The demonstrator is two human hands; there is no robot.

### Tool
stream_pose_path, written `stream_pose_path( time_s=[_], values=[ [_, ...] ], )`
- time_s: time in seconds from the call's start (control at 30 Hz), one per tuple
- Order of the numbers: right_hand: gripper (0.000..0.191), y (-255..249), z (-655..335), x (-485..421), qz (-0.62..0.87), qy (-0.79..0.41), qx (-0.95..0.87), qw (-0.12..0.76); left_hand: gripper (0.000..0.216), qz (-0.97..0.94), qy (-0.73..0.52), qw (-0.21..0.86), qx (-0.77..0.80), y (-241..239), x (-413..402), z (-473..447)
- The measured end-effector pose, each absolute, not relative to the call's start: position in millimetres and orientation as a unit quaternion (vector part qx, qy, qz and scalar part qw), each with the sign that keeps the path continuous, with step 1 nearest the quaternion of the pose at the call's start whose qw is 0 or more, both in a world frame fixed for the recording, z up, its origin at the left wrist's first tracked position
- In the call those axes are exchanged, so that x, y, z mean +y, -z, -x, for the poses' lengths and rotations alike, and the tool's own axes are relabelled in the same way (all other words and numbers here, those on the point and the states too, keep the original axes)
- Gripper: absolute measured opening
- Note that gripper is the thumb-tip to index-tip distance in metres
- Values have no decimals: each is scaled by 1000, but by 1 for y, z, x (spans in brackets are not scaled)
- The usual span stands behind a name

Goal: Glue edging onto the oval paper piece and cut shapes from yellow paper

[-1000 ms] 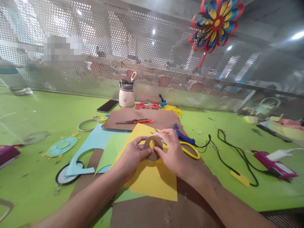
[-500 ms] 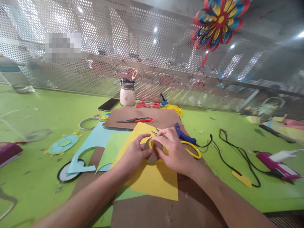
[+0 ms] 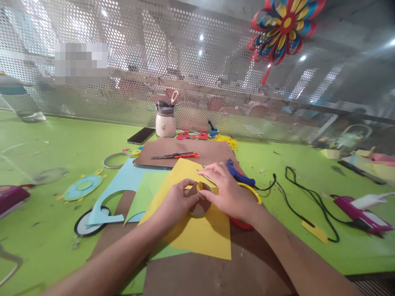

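Note:
A small round brown cardboard disc [image 3: 200,209] is pinched between my two hands above a yellow sheet [image 3: 206,242]. My left hand [image 3: 177,202] grips the disc's left side with thumb and fingers. On the opposite side, my right hand [image 3: 226,192] presses a small curled piece of yellow paper [image 3: 199,187] against it with closed fingertips. Scissors with yellow and red handles [image 3: 253,194] are partly hidden by the right hand; whether that hand also bears them I cannot tell. Light green paper [image 3: 149,185] and cut blue paper [image 3: 121,181] lie left of the yellow sheet.
Beyond the hands, an orange-handled cutter [image 3: 187,155] rests on brown card [image 3: 212,150]. A blue glue gun [image 3: 239,174] with a black cord lies to the right. A bottle [image 3: 165,123] and phone [image 3: 141,135] stand near the perforated screen. A tape roll [image 3: 92,230] is at left.
The disc has tilted and shows more of its brown face, with the yellow piece now curled near its top. My right fingers have shifted slightly, and the scissors' red handle has come into view.

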State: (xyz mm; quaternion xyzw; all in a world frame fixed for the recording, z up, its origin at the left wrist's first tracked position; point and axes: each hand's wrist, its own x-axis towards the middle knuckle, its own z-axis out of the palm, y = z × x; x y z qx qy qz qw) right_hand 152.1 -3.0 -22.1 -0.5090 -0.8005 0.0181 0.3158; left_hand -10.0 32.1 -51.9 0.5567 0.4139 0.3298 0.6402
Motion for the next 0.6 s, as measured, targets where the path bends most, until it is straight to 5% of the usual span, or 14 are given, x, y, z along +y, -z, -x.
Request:
stream_pose_path(
  time_s=[0.27,0.47,0.6],
  values=[
    [15,31,-156,9,543,-102,-758,346,15,-588,-323,622,404,54,33,7],
    [16,23,-154,5,544,-123,-737,381,14,-594,-307,613,421,54,34,7],
    [9,18,-160,3,546,-199,-698,419,30,-584,-301,627,418,51,35,9]
  ],
)
